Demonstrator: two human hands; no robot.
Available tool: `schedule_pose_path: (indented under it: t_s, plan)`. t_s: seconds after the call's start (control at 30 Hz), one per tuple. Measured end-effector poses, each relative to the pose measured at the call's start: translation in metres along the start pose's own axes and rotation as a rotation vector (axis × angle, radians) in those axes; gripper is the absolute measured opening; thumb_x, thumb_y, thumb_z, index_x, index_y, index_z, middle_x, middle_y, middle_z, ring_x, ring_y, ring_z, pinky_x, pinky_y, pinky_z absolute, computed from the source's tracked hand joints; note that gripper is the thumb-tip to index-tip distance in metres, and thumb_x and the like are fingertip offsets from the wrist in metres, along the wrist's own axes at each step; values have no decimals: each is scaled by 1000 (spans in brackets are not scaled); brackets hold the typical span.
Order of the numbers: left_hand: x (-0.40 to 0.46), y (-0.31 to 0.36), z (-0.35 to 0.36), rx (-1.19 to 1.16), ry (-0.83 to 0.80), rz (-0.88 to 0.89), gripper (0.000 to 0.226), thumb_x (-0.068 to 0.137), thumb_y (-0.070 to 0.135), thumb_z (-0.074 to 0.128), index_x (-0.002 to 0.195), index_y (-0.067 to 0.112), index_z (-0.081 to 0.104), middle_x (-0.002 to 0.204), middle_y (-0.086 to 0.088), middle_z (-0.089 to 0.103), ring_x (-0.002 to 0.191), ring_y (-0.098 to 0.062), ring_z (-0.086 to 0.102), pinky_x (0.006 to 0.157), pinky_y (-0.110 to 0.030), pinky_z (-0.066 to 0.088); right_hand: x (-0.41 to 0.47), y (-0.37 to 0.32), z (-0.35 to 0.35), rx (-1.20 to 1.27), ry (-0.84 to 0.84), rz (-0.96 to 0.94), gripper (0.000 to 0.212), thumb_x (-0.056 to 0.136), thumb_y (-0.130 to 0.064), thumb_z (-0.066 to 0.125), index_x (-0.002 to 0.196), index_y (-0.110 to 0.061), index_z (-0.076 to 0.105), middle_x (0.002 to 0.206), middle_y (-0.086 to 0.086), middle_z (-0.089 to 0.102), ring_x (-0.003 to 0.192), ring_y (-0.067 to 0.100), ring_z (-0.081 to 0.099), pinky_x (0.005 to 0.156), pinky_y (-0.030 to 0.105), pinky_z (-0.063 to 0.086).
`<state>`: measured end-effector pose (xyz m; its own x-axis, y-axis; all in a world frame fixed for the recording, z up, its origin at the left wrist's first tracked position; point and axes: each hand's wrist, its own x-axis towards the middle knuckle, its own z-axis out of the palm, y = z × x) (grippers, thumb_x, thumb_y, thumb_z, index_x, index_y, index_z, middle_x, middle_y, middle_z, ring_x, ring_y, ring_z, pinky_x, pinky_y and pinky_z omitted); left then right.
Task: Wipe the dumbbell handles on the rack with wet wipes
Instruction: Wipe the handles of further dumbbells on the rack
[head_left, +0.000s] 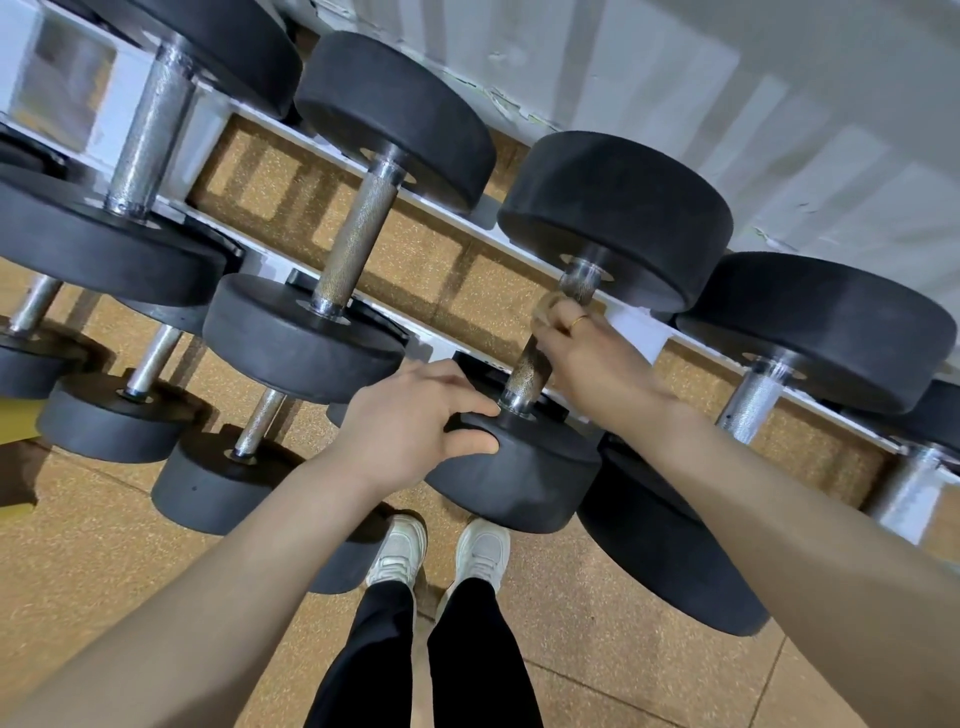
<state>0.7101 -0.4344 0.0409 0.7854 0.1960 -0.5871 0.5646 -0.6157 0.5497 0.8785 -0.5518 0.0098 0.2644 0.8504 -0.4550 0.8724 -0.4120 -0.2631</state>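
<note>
Head view is showing a handle running away from the person, its long axis slanting from the near head up and to the right toward the far head by the wall. This dumbbell is sitting on the rack, directly ahead of the person and between the two arms. The right hand is lying nearer the handle, wrapping it about midway up; the left hand is sitting lower, at the near head.

The right hand's fingers are curling round the bar, and something pale and blurred is showing at the fingertips, probably a wipe, though I cannot tell for sure. A ring is showing on one finger. The left hand is half-closing on the near head, fingers lying over its top face and thumb pressing its rim, seemingly steadying it.

Judging by this, the wipe is working along the bar, and any coming stroke would be following that slanted axis. The neighbouring handles on the rack are lying parallel, to the left and right.
</note>
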Motion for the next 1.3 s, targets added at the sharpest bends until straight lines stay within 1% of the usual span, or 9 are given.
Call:
schedule_pose_path:
  t_s: [0.13,0.23,0.43,0.6,0.7,0.77,0.93,1.13,1.3]
  plan:
    - [0,0,-1,10,-9,-7,43,77,60,54,118,48,57,118,20,50,119,-4,39,87,-24,40,12,1,-17,-106,115,84,36,93,1,39,127,-2,49,134,14,42,120,29,40,94,37,37]
    - [0,0,0,1,3,-10,42,77,59,55,118,48,57,118,21,50,119,-4,39,90,-26,41,23,-1,-15,-289,225,85,32,72,4,53,101,-1,68,109,11,64,91,28,60,70,31,50]
    - [0,0,-1,12,-4,-12,43,78,60,54,119,47,57,120,20,50,119,-4,39,91,-28,42,10,-26,0,-230,9,61,52,57,6,74,108,1,65,113,15,63,90,33,60,56,30,51]
    - [0,1,-1,7,-14,-18,42,78,59,55,119,47,57,119,19,50,119,-6,39,92,-29,42,15,-25,-17,-283,-74,-1,48,86,5,47,133,-3,47,143,8,42,127,27,36,86,37,45]
    - [2,1,-3,4,-21,-11,42,78,58,56,118,46,58,118,18,50,118,-6,40,92,-31,42,32,-19,-31,-397,80,136,40,75,-2,36,79,-16,73,90,-2,69,90,18,61,72,25,48]
    - [2,1,-2,8,-22,-10,42,78,59,56,118,46,58,118,18,50,118,-5,40,91,-31,42,37,-18,-21,-500,117,180,39,63,-6,31,54,-20,66,63,-7,65,71,14,63,57,19,47]
    - [1,-1,-1,14,-21,-5,43,79,60,54,119,46,57,120,18,50,118,-7,40,92,-32,43,29,-32,-18,-348,11,261,42,69,10,59,110,0,61,101,15,65,90,27,63,57,29,42]
    - [0,0,0,2,-9,16,42,79,59,54,118,46,58,119,17,50,118,-8,40,88,-25,40,24,-53,-26,-20,-378,143,23,85,2,49,95,-14,62,84,2,50,82,31,55,63,29,39]
    - [0,-1,-1,33,-8,4,44,79,62,51,120,49,55,122,19,48,120,-5,38,86,-24,41,52,-42,-41,-506,87,228,30,35,-9,83,62,-14,71,55,6,61,49,19,59,42,19,40]
